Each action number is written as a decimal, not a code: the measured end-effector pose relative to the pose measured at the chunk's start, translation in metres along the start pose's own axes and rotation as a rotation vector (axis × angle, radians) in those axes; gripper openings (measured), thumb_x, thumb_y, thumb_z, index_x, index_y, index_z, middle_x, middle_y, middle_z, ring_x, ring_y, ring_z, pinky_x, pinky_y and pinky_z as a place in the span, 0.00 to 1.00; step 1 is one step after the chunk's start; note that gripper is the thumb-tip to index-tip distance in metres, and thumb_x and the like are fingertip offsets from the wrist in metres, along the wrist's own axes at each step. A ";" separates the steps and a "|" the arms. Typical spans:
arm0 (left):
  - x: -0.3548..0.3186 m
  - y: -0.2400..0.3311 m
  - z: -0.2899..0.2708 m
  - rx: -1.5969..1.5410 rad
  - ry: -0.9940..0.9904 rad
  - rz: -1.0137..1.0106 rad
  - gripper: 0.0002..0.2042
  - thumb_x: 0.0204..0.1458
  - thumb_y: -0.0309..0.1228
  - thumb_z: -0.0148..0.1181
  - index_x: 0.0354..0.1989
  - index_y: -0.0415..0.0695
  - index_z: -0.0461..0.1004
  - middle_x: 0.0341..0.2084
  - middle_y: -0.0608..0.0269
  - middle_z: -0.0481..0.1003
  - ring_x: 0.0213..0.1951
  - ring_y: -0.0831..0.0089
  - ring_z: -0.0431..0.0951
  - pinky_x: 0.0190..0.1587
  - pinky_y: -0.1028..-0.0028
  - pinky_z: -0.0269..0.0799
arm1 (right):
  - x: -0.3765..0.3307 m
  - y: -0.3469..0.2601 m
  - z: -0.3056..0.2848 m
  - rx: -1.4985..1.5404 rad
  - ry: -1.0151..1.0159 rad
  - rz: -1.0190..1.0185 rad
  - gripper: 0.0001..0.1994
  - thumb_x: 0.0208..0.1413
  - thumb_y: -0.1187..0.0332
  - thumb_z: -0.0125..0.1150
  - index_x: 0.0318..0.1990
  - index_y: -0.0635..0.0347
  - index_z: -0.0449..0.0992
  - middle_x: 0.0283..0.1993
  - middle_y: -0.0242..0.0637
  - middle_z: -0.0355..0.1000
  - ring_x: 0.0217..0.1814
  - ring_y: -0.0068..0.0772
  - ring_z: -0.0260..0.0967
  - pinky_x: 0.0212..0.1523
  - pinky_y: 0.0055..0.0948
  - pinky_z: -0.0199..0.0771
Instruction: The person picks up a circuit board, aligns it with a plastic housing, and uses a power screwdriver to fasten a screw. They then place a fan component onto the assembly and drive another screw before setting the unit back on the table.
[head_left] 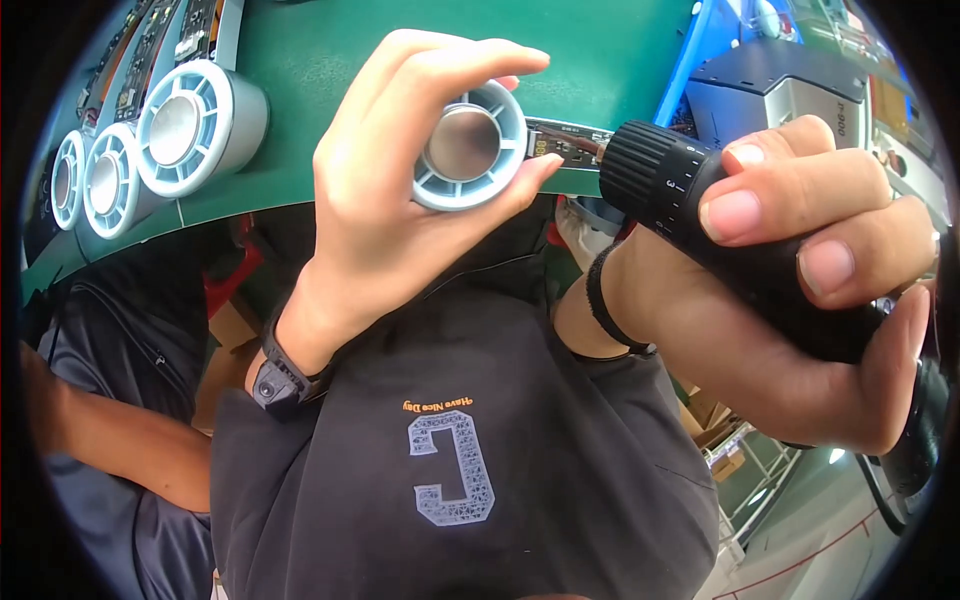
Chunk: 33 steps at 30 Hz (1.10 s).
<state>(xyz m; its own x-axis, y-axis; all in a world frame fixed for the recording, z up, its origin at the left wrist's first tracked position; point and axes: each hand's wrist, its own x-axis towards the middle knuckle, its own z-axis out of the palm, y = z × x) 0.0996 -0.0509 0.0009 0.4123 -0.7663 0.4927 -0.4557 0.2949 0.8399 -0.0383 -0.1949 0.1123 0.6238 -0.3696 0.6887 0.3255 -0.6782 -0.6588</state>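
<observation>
My left hand curls its thumb and fingers round a round pale-blue fan-like housing, which has a spoked ring and a silver centre. A narrow circuit board strip with wires reaches out from the housing toward the right. My right hand grips a black electric screwdriver with a ribbed, marked collar. The screwdriver points left at the far end of the board strip. Its bit is mostly hidden behind the collar, so I cannot tell whether it touches a screw.
Three similar assemblies, the nearest a pale-blue housing, lie at the left of the green work mat. A grey and black box-shaped device stands at the right, beside a blue edge. Another person's forearm is at the lower left.
</observation>
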 end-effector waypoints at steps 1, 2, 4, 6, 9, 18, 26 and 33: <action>-0.001 -0.001 -0.001 -0.013 0.001 -0.001 0.31 0.42 0.17 0.78 0.59 0.36 0.77 0.49 0.53 0.79 0.48 0.66 0.82 0.50 0.71 0.78 | 0.000 0.005 0.003 -0.017 -0.009 -0.019 0.18 0.65 0.56 0.41 0.26 0.56 0.65 0.29 0.32 0.64 0.15 0.36 0.63 0.20 0.36 0.64; -0.003 -0.002 -0.003 -0.014 0.003 -0.002 0.31 0.42 0.17 0.78 0.59 0.36 0.77 0.49 0.53 0.79 0.48 0.66 0.82 0.50 0.71 0.78 | 0.000 0.009 0.006 -0.034 -0.017 -0.037 0.17 0.66 0.57 0.41 0.28 0.56 0.65 0.30 0.32 0.64 0.15 0.36 0.63 0.19 0.36 0.64; -0.006 -0.002 -0.002 -0.022 -0.001 0.004 0.30 0.41 0.17 0.78 0.58 0.36 0.77 0.49 0.53 0.79 0.48 0.66 0.82 0.50 0.71 0.78 | -0.002 0.017 0.008 -0.069 -0.032 -0.074 0.15 0.68 0.57 0.40 0.32 0.55 0.65 0.30 0.33 0.64 0.15 0.35 0.63 0.19 0.35 0.63; -0.007 -0.001 0.001 -0.028 -0.002 0.007 0.30 0.41 0.17 0.78 0.57 0.36 0.77 0.49 0.53 0.79 0.48 0.66 0.82 0.49 0.71 0.78 | -0.004 0.023 0.008 -0.104 -0.045 -0.111 0.14 0.69 0.58 0.39 0.35 0.55 0.65 0.30 0.35 0.64 0.15 0.35 0.63 0.18 0.34 0.63; -0.007 0.002 0.002 -0.001 -0.003 -0.001 0.29 0.41 0.17 0.78 0.56 0.36 0.78 0.49 0.52 0.79 0.47 0.65 0.81 0.48 0.70 0.78 | -0.007 0.029 0.011 -0.154 -0.065 -0.166 0.12 0.72 0.59 0.37 0.40 0.54 0.65 0.31 0.37 0.63 0.15 0.34 0.63 0.17 0.32 0.63; 0.000 0.001 0.010 -0.004 -0.038 0.057 0.28 0.40 0.17 0.78 0.55 0.38 0.79 0.49 0.53 0.79 0.48 0.64 0.80 0.47 0.69 0.78 | -0.015 0.022 0.040 -0.089 0.113 -0.189 0.12 0.77 0.61 0.34 0.49 0.56 0.65 0.32 0.38 0.63 0.14 0.33 0.62 0.16 0.29 0.63; 0.007 0.023 0.014 0.109 -0.008 -0.002 0.26 0.41 0.19 0.83 0.52 0.40 0.81 0.45 0.55 0.77 0.44 0.65 0.80 0.45 0.69 0.78 | -0.014 -0.015 -0.037 -0.193 0.518 -0.236 0.14 0.75 0.60 0.37 0.41 0.58 0.65 0.29 0.32 0.62 0.15 0.32 0.63 0.18 0.26 0.66; 0.003 0.018 0.012 0.197 -0.090 0.030 0.30 0.39 0.19 0.85 0.54 0.39 0.79 0.47 0.54 0.77 0.47 0.63 0.80 0.49 0.67 0.78 | -0.035 -0.035 -0.102 -0.245 0.770 -0.225 0.16 0.73 0.59 0.41 0.35 0.60 0.65 0.27 0.30 0.61 0.16 0.32 0.63 0.20 0.25 0.68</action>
<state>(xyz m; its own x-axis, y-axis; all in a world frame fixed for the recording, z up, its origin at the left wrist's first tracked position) 0.0830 -0.0550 0.0148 0.3281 -0.8091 0.4875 -0.6155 0.2083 0.7601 -0.1436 -0.2232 0.1419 -0.1257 -0.4789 0.8688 0.1653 -0.8736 -0.4577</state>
